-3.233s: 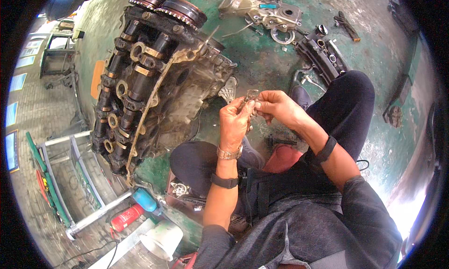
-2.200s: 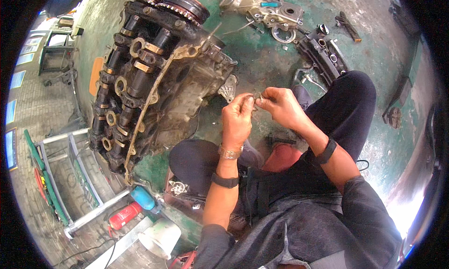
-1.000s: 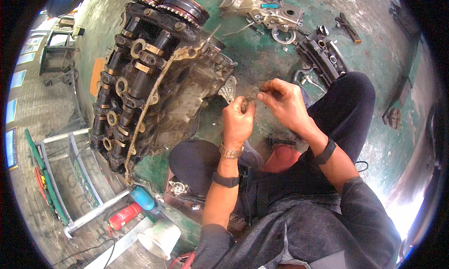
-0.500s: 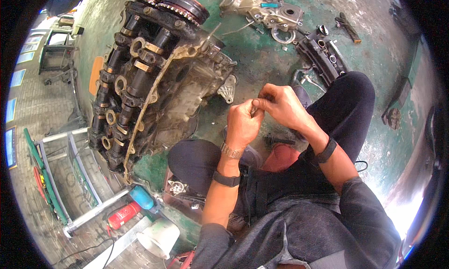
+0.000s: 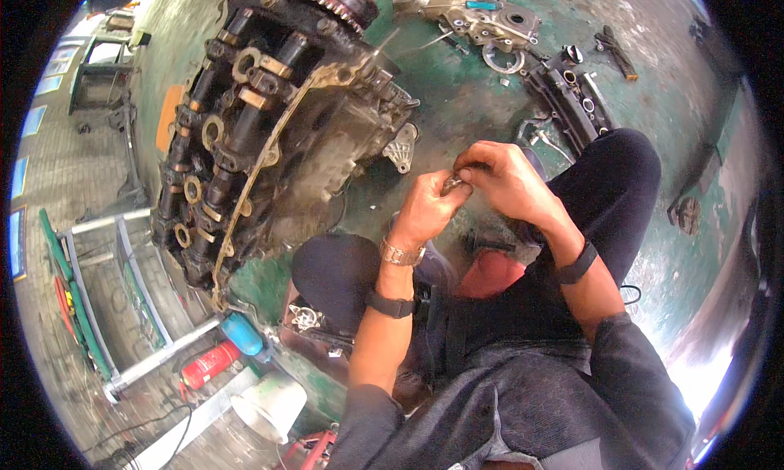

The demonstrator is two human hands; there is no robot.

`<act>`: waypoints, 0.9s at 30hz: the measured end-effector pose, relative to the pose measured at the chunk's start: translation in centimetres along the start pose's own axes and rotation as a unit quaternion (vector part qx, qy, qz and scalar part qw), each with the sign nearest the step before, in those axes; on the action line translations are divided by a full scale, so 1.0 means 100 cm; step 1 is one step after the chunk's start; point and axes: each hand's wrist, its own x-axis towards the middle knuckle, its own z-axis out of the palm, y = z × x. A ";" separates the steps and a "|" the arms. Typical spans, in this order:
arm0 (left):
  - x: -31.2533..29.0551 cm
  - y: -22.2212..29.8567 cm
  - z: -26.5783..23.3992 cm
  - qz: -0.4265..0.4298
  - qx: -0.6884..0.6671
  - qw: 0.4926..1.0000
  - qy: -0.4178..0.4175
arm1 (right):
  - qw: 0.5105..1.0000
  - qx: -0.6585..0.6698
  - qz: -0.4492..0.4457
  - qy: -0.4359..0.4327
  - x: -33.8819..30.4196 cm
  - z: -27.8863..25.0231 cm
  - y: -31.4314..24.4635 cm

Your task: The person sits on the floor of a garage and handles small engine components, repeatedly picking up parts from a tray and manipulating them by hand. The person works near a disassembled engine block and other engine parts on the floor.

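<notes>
A small metallic part [image 5: 452,183], too small to name, shows between my hands in front of my lap. My left hand [image 5: 428,210] is closed around it, with the thumb and curled fingers pressed together. From the right, my right hand [image 5: 504,181] meets it, its thumb and fingertips pinched at the same part. Left of my hands stands a large, oily engine [image 5: 245,127], its camshafts and a toothed wheel exposed. A light metal bracket [image 5: 400,148] juts from its side near my left hand.
A metal engine cover [image 5: 457,8] and a black valve cover [image 5: 567,94] lie on the green floor ahead. At lower left are a metal frame [image 5: 147,364], a red fire extinguisher [image 5: 211,364] and a white bucket [image 5: 271,405]. A red stool [image 5: 490,276] shows between my legs.
My hands have parted slightly at the fingertips, so the small metallic part between them now shows. The view has shifted a little; the engine stays in place.
</notes>
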 end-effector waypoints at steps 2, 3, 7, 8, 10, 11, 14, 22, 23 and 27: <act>-0.003 0.004 -0.001 -0.041 -0.026 0.998 -0.039 | 0.999 0.043 0.011 -0.016 -0.002 -0.002 -0.001; -0.004 0.006 -0.002 -0.034 -0.022 0.998 -0.050 | 0.999 0.039 0.006 -0.026 -0.003 -0.004 -0.002; -0.014 0.004 0.001 0.044 -0.070 0.995 -0.054 | 0.995 0.086 0.042 -0.011 -0.004 -0.007 -0.002; -0.010 0.002 0.002 0.093 -0.050 0.992 -0.062 | 0.992 0.111 0.058 -0.018 -0.005 -0.010 -0.002; -0.003 -0.003 0.005 0.071 -0.084 0.990 -0.092 | 0.987 0.141 0.076 0.003 -0.005 -0.010 0.001; 0.000 -0.006 0.006 0.112 -0.089 0.988 -0.063 | 0.986 0.151 0.064 0.025 -0.004 -0.007 0.003; 0.008 -0.012 0.012 0.146 -0.078 0.986 0.020 | 0.983 0.135 0.104 0.062 -0.004 -0.005 0.010; -0.024 0.029 -0.004 0.259 -0.005 0.954 0.148 | 0.915 0.377 0.107 0.095 0.005 0.003 0.028; -0.038 0.037 -0.012 0.256 -0.003 0.955 0.151 | 0.886 0.423 0.149 0.116 0.006 0.006 0.031; -0.121 0.041 -0.049 0.337 -0.042 0.912 0.229 | 0.969 0.201 0.104 0.097 0.009 0.007 0.047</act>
